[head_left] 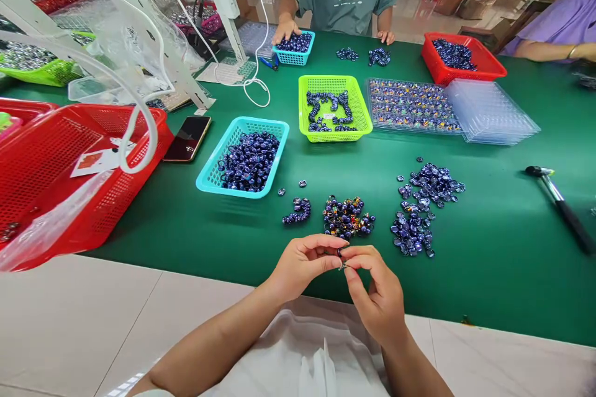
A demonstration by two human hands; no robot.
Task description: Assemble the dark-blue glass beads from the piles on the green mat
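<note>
My left hand (pixel 305 265) and my right hand (pixel 375 288) meet at the table's near edge, thumbs and fingertips pinched together. Between them is a small dark, shiny piece (pixel 342 254), mostly covered by the fingers, so its kind is unclear. Just beyond lies a pile of dark blue pieces with orange and coloured bits (pixel 348 216). To its left is a curved row of dark blue pieces (pixel 298 212). On the right are two adjoining heaps of flat, round dark blue pieces (pixel 433 185). A blue basket (pixel 205 181) full of dark blue ring-like pieces stands at the left.
A lime green basket (pixel 365 118), a filled clear tray (pixel 414 131) and stacked clear trays (pixel 496 111) stand farther back. A hammer (pixel 561 208) lies right; a phone (pixel 189 138) and red basket (pixel 112 205) are left. Opposite, a co-worker's hand (pixel 285 30) touches another blue basket (pixel 293 57).
</note>
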